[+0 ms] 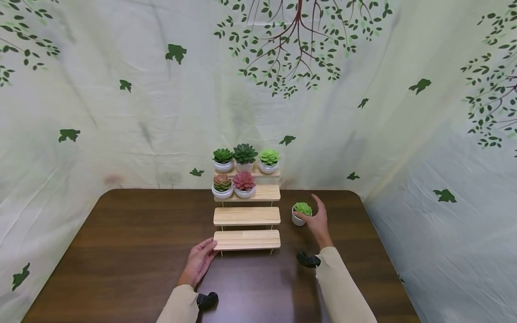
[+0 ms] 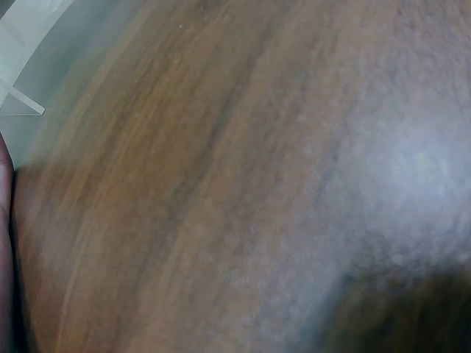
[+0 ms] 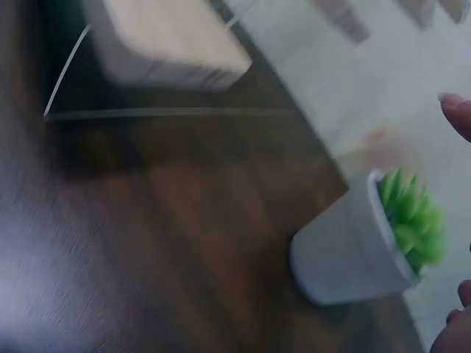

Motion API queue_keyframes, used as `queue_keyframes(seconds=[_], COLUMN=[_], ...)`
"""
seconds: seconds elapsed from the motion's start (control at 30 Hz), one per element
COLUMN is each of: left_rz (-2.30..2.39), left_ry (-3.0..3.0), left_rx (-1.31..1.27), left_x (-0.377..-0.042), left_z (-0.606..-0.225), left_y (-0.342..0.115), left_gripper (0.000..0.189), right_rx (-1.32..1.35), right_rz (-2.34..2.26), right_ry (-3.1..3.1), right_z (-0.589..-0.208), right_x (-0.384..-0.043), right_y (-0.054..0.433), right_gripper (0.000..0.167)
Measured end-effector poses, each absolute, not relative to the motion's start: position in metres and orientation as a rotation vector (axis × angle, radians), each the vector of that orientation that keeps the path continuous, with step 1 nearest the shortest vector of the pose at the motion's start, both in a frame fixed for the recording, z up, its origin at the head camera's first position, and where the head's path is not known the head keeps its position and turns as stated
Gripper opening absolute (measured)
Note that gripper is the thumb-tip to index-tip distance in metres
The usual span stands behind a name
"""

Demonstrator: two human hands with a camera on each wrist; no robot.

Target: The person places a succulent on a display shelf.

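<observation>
A tiered wooden stand (image 1: pixel 247 241) has several pale shelf boards on thin wire legs. My left hand (image 1: pixel 199 261) holds the left end of its lowest board, fingertips at the corner. To the right of the stand, a light green potted succulent (image 1: pixel 299 219) in a white pot stands on the table. Around that pot my right hand (image 1: pixel 318 223) is spread, thumb close to the pot and index finger raised. In the right wrist view the fingertips (image 3: pixel 458 114) are apart from the pot (image 3: pixel 346 250). Only a sliver of a finger shows in the left wrist view.
On the top board are a dark green succulent (image 1: pixel 222 155), a larger one (image 1: pixel 245 154) and a bright green one (image 1: pixel 269 156). A brownish-red succulent (image 1: pixel 222 182) and a pink one (image 1: pixel 244 181) occupy the board below. Behind the brown table (image 1: pixel 133 251) hangs a leaf-patterned cloth (image 1: pixel 141 112).
</observation>
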State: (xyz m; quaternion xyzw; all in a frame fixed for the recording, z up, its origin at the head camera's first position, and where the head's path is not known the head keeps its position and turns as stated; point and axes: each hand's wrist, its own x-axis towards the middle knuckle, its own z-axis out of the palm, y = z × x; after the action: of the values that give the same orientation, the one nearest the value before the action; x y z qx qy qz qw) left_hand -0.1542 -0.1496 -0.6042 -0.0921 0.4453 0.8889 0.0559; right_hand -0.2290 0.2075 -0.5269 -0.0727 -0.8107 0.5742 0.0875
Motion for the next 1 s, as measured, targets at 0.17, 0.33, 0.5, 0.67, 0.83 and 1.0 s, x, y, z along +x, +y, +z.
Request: queue_keyframes(seconds=[0.17,0.33,0.5,0.67,0.83,1.0], left_rz=[2.695,2.691,2.696,2.695,2.681,2.682], left_ry=[1.362,1.376,1.356,1.349,1.350,1.365], left_rx=[-0.275,-0.281,-0.273,-0.271,-0.331,-0.315], left_x=[-0.152,-0.152,-0.153,-0.153,-0.153,-0.153], left_z=[-0.603,-0.603,-0.604,-0.605,-0.604,-0.604], left_y=[-0.150,-0.151,-0.151,-0.151,-0.150,-0.150], left_gripper=[0.022,0.020,0.019,0.021,0.020,0.017], right_rx=[-0.249,-0.280,-0.251,-0.243,-0.243,-0.255], right_rz=[1.707,1.829,1.931,1.946,1.959,1.952], right_ry=[-2.470,-2.422,-2.361,-2.333,-2.260,-2.251], right_z=[-0.548,-0.560,-0.567,-0.573,-0.580,-0.583], right_x=[-0.227,-0.224,-0.226,-0.228,-0.231,-0.233], right_y=[0.212,0.211,0.209,0.208,0.208,0.210], right_gripper=[0.099,0.101,0.095,0.085,0.076,0.076])
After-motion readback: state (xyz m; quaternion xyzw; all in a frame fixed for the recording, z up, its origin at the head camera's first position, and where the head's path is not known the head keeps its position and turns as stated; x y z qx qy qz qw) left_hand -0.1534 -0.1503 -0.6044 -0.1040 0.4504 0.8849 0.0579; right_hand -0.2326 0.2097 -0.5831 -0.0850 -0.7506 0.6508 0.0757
